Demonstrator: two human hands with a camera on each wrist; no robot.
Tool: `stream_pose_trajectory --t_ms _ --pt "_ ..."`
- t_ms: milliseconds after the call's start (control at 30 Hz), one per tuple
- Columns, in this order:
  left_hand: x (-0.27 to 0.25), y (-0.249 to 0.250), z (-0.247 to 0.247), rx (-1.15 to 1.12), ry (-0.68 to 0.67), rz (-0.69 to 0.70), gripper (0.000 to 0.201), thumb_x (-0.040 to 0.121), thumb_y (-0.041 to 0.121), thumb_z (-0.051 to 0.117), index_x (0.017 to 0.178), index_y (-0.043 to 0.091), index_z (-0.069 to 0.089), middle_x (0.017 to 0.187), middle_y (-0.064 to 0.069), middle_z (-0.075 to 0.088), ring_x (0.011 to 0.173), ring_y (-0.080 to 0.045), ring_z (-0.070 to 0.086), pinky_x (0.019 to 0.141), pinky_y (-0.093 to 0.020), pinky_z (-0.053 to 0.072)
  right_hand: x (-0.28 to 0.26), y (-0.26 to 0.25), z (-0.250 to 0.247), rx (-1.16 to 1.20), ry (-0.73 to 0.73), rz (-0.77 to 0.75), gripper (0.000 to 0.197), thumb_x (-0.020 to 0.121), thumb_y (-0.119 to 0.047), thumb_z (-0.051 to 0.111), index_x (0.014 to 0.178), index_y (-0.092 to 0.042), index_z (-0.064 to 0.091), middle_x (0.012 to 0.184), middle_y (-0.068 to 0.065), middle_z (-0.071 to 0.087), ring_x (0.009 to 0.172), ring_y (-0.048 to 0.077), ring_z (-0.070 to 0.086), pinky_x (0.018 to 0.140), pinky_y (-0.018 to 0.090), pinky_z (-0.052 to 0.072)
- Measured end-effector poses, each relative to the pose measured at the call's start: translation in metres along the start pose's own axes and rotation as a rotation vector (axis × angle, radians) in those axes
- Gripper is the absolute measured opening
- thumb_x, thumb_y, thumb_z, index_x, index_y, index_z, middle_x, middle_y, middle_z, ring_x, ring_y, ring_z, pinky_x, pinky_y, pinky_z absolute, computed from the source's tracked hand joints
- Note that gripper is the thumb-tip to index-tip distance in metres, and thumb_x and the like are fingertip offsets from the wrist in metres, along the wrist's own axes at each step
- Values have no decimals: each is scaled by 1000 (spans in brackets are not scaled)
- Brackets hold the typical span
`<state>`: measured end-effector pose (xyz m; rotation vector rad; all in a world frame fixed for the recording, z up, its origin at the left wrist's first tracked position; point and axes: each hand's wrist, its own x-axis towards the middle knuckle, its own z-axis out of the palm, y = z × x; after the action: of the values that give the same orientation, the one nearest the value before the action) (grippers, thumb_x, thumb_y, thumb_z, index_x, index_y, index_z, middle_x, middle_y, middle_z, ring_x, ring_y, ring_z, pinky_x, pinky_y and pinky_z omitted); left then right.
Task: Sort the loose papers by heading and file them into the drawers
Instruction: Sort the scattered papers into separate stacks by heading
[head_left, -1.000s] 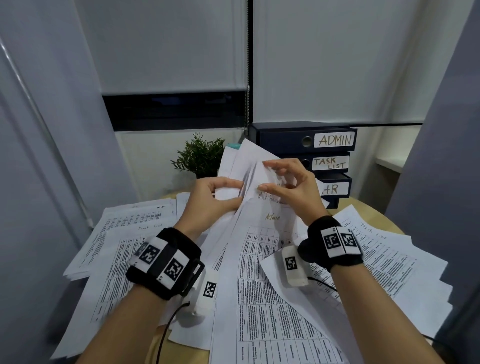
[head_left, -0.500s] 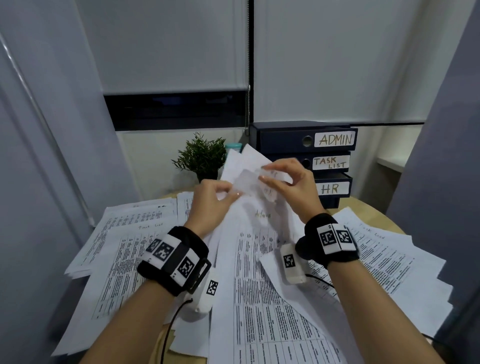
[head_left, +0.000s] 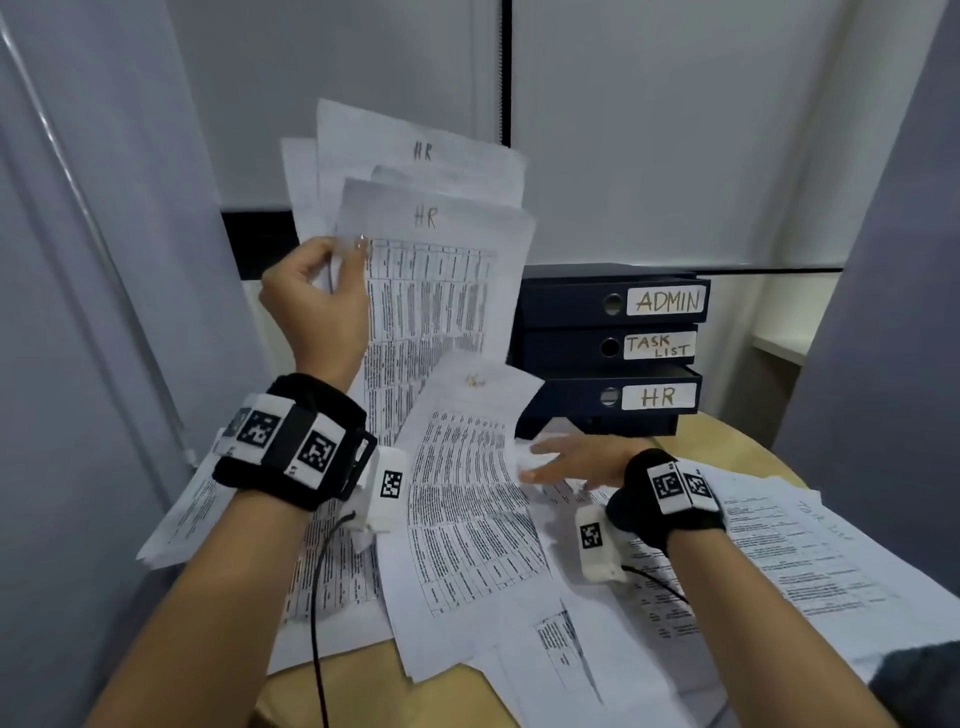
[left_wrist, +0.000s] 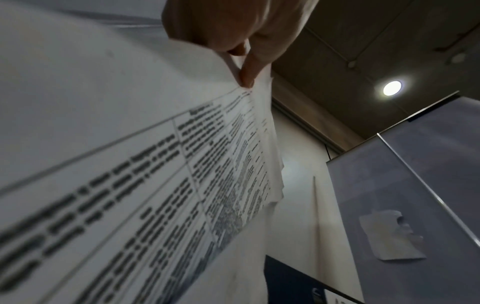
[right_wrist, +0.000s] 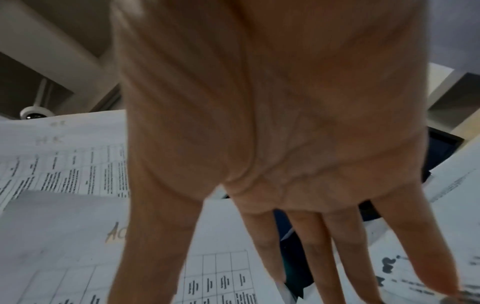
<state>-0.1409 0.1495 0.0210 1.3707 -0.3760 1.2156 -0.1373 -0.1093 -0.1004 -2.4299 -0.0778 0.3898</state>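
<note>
Your left hand (head_left: 317, 301) pinches a raised fan of HR sheets (head_left: 431, 270), two headed "HR". Your right hand (head_left: 576, 460), fingers straight, rests on loose papers (head_left: 467, 519) covering the counter (head_left: 727, 441), just before the drawers (head_left: 613, 348) labelled "ADMIN", "TASK LIST", "HR".

I see pale roller blinds (head_left: 675, 130) behind the round wooden table (head_left: 727, 436), grey partition panels (head_left: 78, 312) either side, and one round ceiling light (left_wrist: 392, 88) glowing overhead.
</note>
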Motion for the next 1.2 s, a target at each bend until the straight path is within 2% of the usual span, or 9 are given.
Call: stream_pose_trajectory --t_ms 67,233,400,567,700,800,933,1067,1200 --pt "8 2 -3 10 46 75 23 86 23 69 82 0 72 68 11 62 60 15 51 65 -6 40 -1 -2 1 127 68 -47 83 83 -49 68 149 -13 31 150 11 37 135 26 41 105 34 38" --pt "31 21 -7 -55 164 250 32 84 29 71 83 -3 73 73 -3 65 62 14 49 65 -9 41 -6 -35 -13 477 588 -477 95 74 -47 75 151 -28 24 154 0 32 140 13 32 110 33 32" --pt "48 46 0 -76 176 328 27 83 26 72 81 -1 73 67 11 58 59 17 47 62 -4 34 -20 -94 -52 524 733 -685 94 72 -49 76 149 -25 28 153 -4 32 137 9 34 112 34 35" --pt "37 52 13 -141 76 253 23 83 25 73 75 4 70 62 17 55 58 11 45 62 -9 37 -29 -136 -82 764 926 -717 73 70 -37 84 132 -19 50 131 3 56 119 11 53 102 31 46" --pt "31 48 12 -251 83 159 25 84 21 73 63 17 60 51 24 49 55 9 40 62 -12 37 -33 -140 -94 930 965 -703 51 66 -36 87 104 -14 60 105 1 66 93 8 64 86 27 53" --pt "33 39 6 -298 68 56 35 89 17 67 59 23 50 49 24 44 55 7 38 65 -11 39 -48 -133 -91 1051 950 -805 16 85 -17 72 81 -9 58 73 0 59 64 2 57 68 16 49" --pt "25 12 -2 -351 -17 -64 11 91 15 64 81 14 68 71 20 66 76 1 59 79 -17 50 -56 -107 -89 1073 803 -816 17 93 -18 61 101 -4 67 89 4 71 79 9 67 70 20 54" --pt "7 -7 -1 -399 -21 -174 16 93 16 59 94 3 68 96 -7 70 99 -13 65 92 -29 52 -60 -90 -78 1027 858 -824 23 92 -15 61 102 5 65 90 8 70 84 14 66 79 25 54" --pt "-4 -20 -3 -443 11 -241 18 97 15 52 82 17 62 79 14 68 80 -3 62 78 -20 53 -55 -79 -65 1028 1006 -823 16 95 -12 59 91 2 63 80 10 66 74 12 62 72 23 53"
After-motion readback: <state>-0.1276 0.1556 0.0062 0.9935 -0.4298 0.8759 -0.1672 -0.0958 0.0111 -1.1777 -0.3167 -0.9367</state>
